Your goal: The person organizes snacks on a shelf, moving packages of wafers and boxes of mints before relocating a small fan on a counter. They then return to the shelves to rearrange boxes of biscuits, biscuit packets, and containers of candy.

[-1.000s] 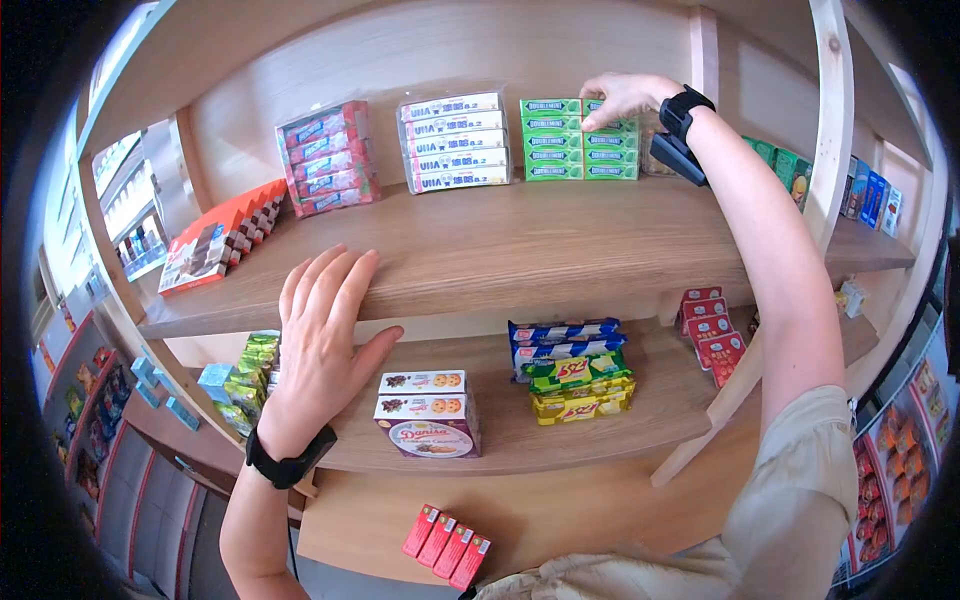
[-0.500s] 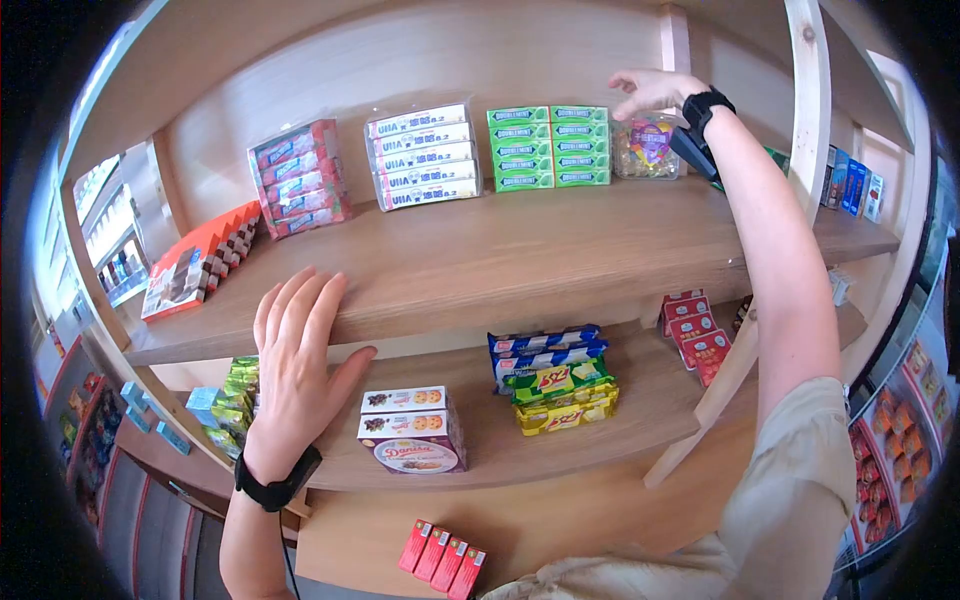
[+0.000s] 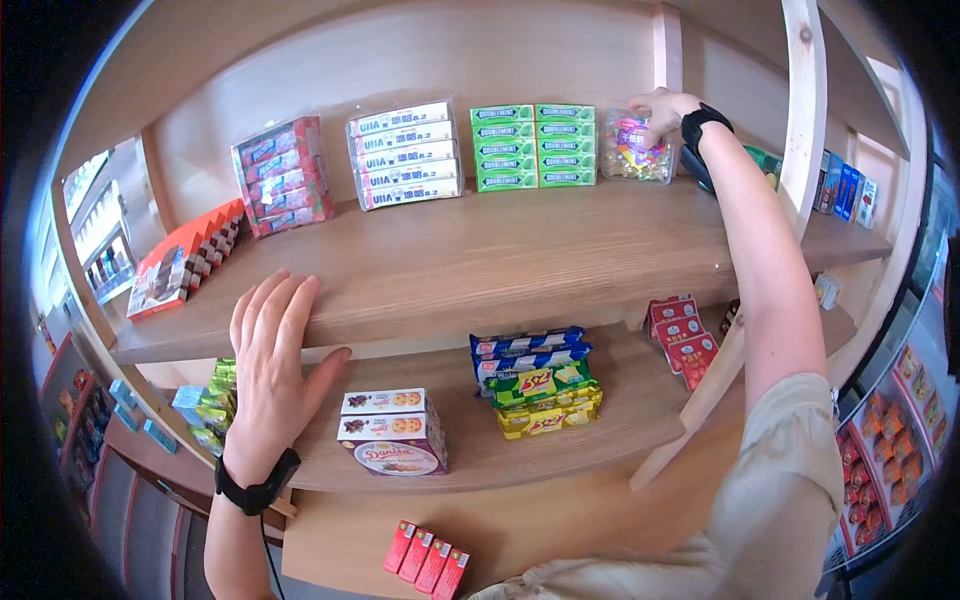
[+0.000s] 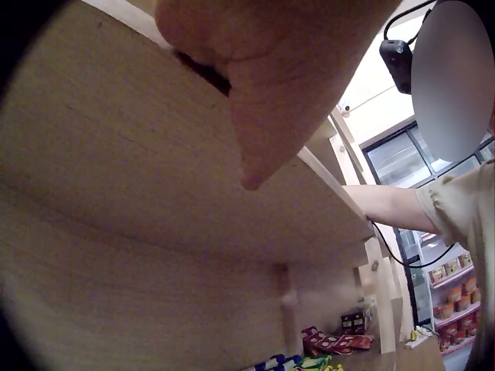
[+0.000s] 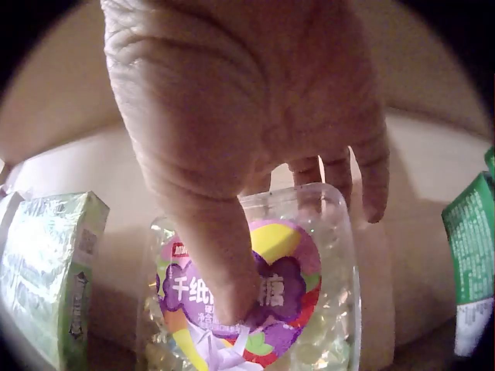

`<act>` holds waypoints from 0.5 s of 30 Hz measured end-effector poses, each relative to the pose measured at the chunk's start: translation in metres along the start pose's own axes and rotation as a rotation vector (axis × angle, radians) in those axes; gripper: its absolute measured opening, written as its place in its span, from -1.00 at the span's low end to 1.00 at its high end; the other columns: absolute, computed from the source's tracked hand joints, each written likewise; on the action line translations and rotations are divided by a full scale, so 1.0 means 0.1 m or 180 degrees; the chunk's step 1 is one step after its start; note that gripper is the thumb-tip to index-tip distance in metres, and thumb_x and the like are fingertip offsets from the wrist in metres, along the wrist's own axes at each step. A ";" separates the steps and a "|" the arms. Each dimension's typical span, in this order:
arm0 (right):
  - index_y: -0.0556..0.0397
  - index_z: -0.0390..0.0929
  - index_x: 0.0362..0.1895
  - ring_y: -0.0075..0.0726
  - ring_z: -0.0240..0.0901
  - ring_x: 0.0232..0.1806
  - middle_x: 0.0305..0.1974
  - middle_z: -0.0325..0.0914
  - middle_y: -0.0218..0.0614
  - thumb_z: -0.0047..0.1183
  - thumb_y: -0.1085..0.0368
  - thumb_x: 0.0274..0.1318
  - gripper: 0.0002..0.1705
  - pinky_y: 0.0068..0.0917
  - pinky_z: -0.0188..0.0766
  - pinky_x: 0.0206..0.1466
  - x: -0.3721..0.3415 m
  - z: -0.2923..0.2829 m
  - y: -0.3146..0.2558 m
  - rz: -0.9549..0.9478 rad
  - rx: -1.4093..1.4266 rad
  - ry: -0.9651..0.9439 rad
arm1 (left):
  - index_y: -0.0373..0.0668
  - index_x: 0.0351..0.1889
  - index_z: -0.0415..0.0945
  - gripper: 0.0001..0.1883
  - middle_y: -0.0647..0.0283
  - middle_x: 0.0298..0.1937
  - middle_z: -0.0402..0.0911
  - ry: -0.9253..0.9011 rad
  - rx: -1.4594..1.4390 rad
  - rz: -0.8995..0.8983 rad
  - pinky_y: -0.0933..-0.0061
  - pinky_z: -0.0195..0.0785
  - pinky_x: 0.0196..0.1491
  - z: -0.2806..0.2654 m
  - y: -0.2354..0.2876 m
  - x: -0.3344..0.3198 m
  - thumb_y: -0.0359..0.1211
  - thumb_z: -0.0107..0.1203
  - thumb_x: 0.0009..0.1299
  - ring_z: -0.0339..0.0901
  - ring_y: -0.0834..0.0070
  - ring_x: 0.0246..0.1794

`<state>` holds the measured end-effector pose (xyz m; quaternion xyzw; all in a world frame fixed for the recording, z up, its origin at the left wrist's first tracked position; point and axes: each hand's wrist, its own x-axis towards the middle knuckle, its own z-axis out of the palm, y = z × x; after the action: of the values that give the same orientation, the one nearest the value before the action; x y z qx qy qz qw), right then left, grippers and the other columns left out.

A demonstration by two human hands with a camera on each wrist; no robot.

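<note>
On the upper shelf (image 3: 450, 240), the right hand (image 3: 668, 112) apparently pinches a tub (image 3: 655, 167); left hand (image 3: 266, 378) rests, fingers (image 3: 268, 312) straight.

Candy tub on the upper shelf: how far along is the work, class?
Looks done: the Doublemint gum stands neatly stacked. In hand: the right hand grips the candy tub, thumb on its label. Probably left: positioning and releasing the tub, since the hand is on it.
</note>
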<state>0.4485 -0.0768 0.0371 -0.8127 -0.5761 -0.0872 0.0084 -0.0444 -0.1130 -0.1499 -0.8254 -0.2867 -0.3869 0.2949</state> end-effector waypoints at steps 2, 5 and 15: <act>-0.09 0.13 0.32 -0.07 0.17 0.28 0.29 0.18 -0.12 0.42 0.14 -0.47 0.12 -0.23 0.26 0.23 0.02 0.02 0.04 0.0261 -0.0008 0.0144 | -0.24 0.21 0.25 -0.21 0.03 0.18 0.33 0.0011 0.0012 0.0025 0.05 -0.02 0.31 -0.01 0.00 0.00 -0.45 0.33 -0.06 0.20 0.05 0.28; -0.04 0.12 0.30 -0.14 0.22 0.23 0.23 0.26 -0.18 0.43 0.14 -0.40 0.08 -0.24 0.26 0.18 0.07 0.05 0.15 0.0043 0.0627 0.0034 | -0.23 0.21 0.26 -0.22 0.04 0.18 0.33 0.0024 -0.0022 0.0027 0.06 -0.01 0.31 -0.01 0.02 0.01 -0.44 0.32 -0.05 0.20 0.05 0.28; -0.07 0.14 0.28 -0.34 0.30 0.12 0.11 0.42 -0.31 0.36 0.34 -0.26 -0.05 -0.38 0.27 0.08 -0.10 -0.15 0.34 -0.0117 0.1423 -0.0536 | -0.22 0.22 0.25 -0.21 0.04 0.19 0.32 0.0005 -0.0003 0.0012 0.06 -0.02 0.32 -0.01 0.01 0.00 -0.45 0.32 -0.05 0.19 0.07 0.29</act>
<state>0.4753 -0.0991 0.0535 -0.7844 -0.5945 0.1104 0.1385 -0.0443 -0.1140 -0.1499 -0.8257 -0.2847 -0.3871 0.2954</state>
